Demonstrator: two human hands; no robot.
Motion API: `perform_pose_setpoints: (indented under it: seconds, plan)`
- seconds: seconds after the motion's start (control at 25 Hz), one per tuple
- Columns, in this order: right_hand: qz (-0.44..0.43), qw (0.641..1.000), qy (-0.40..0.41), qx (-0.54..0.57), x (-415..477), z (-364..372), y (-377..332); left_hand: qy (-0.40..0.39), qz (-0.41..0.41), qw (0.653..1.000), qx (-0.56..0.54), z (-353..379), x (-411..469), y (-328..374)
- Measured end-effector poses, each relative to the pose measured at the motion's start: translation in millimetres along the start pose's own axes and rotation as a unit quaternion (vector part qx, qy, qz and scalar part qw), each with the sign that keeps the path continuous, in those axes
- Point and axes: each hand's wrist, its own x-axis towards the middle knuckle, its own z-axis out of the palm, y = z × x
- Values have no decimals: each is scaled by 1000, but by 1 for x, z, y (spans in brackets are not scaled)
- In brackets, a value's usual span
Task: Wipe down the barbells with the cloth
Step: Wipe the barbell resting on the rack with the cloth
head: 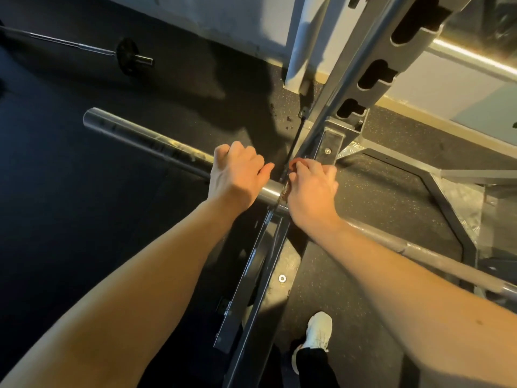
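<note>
The barbell (156, 144) lies crosswise on the rack (363, 79), raised above the floor (70, 205). Its thick sleeve runs out to the upper left and its thinner shaft passes under the right forearm towards the lower right edge. The left grip (237, 175) sits on top of the sleeve at its inner end, just beside the collar. Its fingers are curled over the far side of the metal, and the thumb points towards the collar. The right grip (310, 189) is just on the other side of the collar, where the bar crosses the rack's slanted upright. It is closed over the shaft with its fingers bent forward. Whether its fingertips also pinch something small there cannot be told. The two grips are near each other but apart, with the collar between them.

Below, a white shoe (319, 331) stands on the speckled floor beside the rack's base. Well apart, at the upper left, a second barbell (84, 46) lies on the floor, carrying a small dark plate (127, 54).
</note>
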Motion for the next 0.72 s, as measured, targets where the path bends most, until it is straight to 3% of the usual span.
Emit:
perform_pose_setpoints:
  seconds: [0.12, 0.24, 0.36, 0.48, 0.6, 0.72]
  plan:
    - [-43, 999, 25, -9, -43, 8, -7, -72, -5, 997, 25, 0, 9, 3]
    - [-89, 996, 7, 5, -101, 13, -6, -34, -3, 999, 2, 0, 6, 1]
    - [-102, 994, 35, -5, -67, 12, 3, -107, -3, 993, 57, -9, 16, 5]
    - [-89, 996, 19, -16, -31, 6, 9, -110, 11, 990, 88, -16, 40, 9]
    - [-99, 994, 15, 47, -12, -1, 19, -46, -10, 998, -30, -15, 41, 6]
    - [-89, 992, -7, 91, -5, -6, 26, 52, 90, 970, -219, -3, -6, -1]
